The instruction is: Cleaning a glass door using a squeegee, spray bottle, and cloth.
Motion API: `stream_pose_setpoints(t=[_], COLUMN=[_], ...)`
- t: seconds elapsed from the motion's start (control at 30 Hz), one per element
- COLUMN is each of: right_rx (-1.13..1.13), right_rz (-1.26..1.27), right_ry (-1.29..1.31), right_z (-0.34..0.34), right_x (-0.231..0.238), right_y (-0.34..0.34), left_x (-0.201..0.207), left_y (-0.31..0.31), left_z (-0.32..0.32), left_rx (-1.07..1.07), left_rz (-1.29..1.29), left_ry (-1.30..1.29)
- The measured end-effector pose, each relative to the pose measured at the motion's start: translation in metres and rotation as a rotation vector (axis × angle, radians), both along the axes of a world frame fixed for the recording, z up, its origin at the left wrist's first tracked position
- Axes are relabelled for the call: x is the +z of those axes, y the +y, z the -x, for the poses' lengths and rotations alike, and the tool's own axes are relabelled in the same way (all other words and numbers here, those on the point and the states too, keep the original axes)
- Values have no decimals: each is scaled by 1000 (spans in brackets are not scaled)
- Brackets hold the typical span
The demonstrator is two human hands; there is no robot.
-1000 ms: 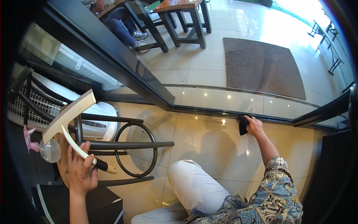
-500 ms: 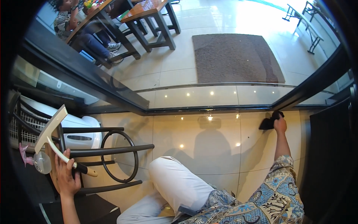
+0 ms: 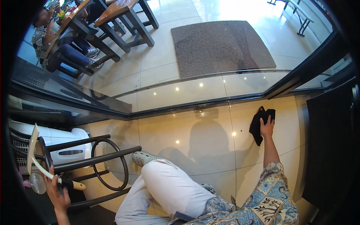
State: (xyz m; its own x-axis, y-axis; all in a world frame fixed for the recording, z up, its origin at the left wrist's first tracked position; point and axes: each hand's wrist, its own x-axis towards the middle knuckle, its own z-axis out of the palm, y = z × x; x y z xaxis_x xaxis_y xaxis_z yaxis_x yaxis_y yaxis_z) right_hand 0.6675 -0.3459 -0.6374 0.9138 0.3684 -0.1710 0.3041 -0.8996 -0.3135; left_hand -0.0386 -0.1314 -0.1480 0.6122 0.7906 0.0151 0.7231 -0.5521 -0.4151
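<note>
**A cloth under the right hand, a squeegee in the left**

Crouched person on a pale tiled floor (image 3: 180, 165), viewed from above. The right hand (image 3: 266, 128) reaches to the right side of the scene and lies over a black cloth (image 3: 257, 123). Its fingers are partly extended and slightly apart on the fabric; whether any fold is pinched between them cannot be told. The cloth is spread unevenly, just on the near side of the dark lower rail (image 3: 195, 106) of a glass partition and apart from it.

At the near left, the left hand (image 3: 59, 195) is closed around a squeegee (image 3: 32, 150) where its white neck meets the black, wood-tipped handle; how tightly cannot be told. The blade points away to the far left. Beside this hand lies a stool (image 3: 93, 159) on its side, its dark legs and ring directed to the right. A clear, round spray bottle (image 3: 37, 182) with a pink head stands out to the left of the hand, and a white, rounded appliance (image 3: 71, 144) lies beyond the stool legs.

Between the two hands are the person's pale trousers (image 3: 172, 183) and a perforated clog (image 3: 141, 159). On the far side of the glass: a brown mat (image 3: 221, 47) and, farther left, wooden-topped furniture (image 3: 117, 10).
</note>
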Motion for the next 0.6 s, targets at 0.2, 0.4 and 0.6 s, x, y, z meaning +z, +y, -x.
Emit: stream_pose_setpoints(t=[0.2, 0.4, 0.6], right_rx=[-128, 40, 314], right_rz=[275, 240, 205], right_ry=[170, 90, 54], right_z=[-15, 16, 92], right_x=[-41, -38, -34], right_y=[60, 114, 139], left_x=[-1, 1, -1], left_y=[1, 0, -2], left_z=[12, 11, 16], left_rx=[51, 53, 46], left_rz=[74, 107, 66], left_ry=[-44, -78, -82])
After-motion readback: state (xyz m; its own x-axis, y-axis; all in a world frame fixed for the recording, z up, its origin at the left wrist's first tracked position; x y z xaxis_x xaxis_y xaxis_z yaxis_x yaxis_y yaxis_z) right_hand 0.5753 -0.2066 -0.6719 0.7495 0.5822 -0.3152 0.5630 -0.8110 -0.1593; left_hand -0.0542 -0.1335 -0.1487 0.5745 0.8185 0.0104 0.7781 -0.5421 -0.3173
